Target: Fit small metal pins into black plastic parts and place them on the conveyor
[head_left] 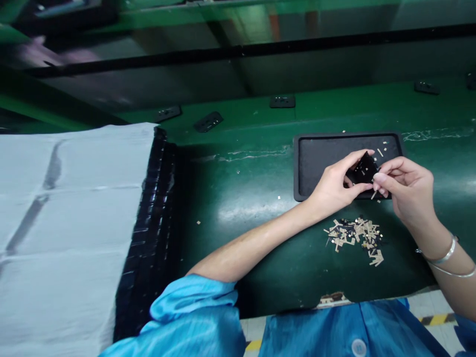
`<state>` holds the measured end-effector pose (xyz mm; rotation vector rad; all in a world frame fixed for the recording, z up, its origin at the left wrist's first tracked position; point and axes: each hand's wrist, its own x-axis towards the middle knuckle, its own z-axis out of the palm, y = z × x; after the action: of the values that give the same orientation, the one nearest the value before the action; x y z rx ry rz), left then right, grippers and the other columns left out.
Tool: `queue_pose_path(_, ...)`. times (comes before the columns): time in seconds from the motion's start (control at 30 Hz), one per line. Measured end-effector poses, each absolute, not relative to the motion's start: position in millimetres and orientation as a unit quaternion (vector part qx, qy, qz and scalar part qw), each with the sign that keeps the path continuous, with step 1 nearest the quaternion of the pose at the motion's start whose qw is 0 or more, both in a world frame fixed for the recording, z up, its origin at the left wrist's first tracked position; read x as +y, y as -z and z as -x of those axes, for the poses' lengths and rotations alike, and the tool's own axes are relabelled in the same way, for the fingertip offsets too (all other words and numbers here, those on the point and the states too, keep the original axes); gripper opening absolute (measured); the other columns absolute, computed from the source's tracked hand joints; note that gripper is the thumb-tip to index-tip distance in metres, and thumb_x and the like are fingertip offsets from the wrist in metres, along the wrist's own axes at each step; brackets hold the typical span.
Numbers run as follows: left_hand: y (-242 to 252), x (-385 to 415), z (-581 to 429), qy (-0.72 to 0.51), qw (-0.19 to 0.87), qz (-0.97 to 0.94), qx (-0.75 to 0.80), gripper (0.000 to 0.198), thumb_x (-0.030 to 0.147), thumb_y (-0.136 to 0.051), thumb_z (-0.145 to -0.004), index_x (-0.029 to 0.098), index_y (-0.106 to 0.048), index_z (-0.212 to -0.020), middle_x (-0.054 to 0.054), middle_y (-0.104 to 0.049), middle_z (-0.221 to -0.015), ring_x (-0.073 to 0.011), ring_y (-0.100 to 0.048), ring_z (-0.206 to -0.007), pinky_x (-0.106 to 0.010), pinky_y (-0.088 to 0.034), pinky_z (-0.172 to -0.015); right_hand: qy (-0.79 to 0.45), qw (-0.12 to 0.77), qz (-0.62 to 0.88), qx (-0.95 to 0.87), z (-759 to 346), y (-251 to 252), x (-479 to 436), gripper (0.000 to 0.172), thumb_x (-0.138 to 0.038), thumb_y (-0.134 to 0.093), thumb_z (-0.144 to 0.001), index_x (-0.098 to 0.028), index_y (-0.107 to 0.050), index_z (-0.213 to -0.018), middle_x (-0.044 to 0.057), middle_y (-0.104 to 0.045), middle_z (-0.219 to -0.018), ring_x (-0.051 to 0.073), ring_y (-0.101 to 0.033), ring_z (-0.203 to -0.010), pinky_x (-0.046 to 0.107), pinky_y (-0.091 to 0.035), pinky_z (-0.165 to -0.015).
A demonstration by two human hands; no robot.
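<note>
Far left of the black tray (316, 161): a white-covered stack (89, 218). Behind and left of the tray, flat black pieces (208, 122) lie on the green table (238, 188). Over the tray's front right portion, the left hand (336, 181) holds a small, tilted black part (366, 167), thumb and fingers spread to its width. Grip looks sound: edges braced, face clear. In front of the tray, a heap of thin pieces (357, 233), pale and dark. At the tray's front right corner, the right hand (411, 183), fingertips drawn together beside the part; cannot tell what they pinch. Pale strip (374, 195) just below. Advisable: left hand steady, right-hand moves short and light.
</note>
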<state>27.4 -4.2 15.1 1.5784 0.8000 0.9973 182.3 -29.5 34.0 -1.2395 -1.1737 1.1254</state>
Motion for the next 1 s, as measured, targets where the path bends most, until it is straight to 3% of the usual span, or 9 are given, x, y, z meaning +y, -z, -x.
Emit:
queue_pose_path(0.33,-12.1,-7.7,-27.5,-0.465,0.458,-0.678,0.339,0.046,0.012,-0.06,-0.077,0.019,-0.053,-0.122,-0.009,-0.059,-0.126,-0.0188,-0.058,-0.107,-0.026,-0.052,-0.075,-0.492,0.513,0.515,-0.48,-181.1,-33.0,-31.4,0.019,-0.031,-0.078,-0.068,-0.022,-0.062,-0.071,-0.005,-0.058,-0.053,0.009,-0.05,-0.044,0.023,-0.038,-0.04)
queue_pose_path(0.77,-10.3,-8.1,-25.8,-0.486,0.317,-0.737,0.346,0.042,0.006,-0.051,-0.078,0.02,-0.056,-0.118,-0.006,-0.064,-0.114,-0.0192,-0.055,-0.108,-0.038,-0.041,-0.098,-0.539,0.501,0.482,-0.475,-178.4,-36.6,-31.6,0.019,-0.032,-0.073,-0.071,-0.022,-0.057,-0.071,-0.005,-0.056,-0.051,0.01,-0.048,-0.044,0.024,-0.035,-0.042)
queue_pose_path(0.9,-9.9,-6.7,-25.9,-0.473,0.354,-0.731,0.34,0.044,0.004,-0.05,-0.076,0.021,-0.057,-0.117,-0.006,-0.064,-0.119,-0.0196,-0.055,-0.113,-0.04,-0.04,-0.101,-0.524,0.496,0.502,-0.477,-176.1,-37.9,-32.8,0.023,-0.036,-0.072,-0.072,-0.022,-0.055,-0.067,-0.005,-0.055,-0.049,0.01,-0.046,-0.041,0.025,-0.035,-0.041)
queue_pose_path(1.0,-12.5,-1.1,-24.5,-0.451,0.493,-0.684,0.292,0.044,0.013,-0.059,-0.078,0.021,-0.054,-0.12,-0.008,-0.06,-0.126,-0.0209,-0.055,-0.118,-0.037,-0.044,-0.098,-0.482,0.513,0.516,-0.489,-177.0,-35.8,-32.6,0.02,-0.037,-0.069,-0.077,-0.022,-0.058,-0.069,-0.003,-0.056,-0.053,0.01,-0.047,-0.045,0.025,-0.035,-0.043)
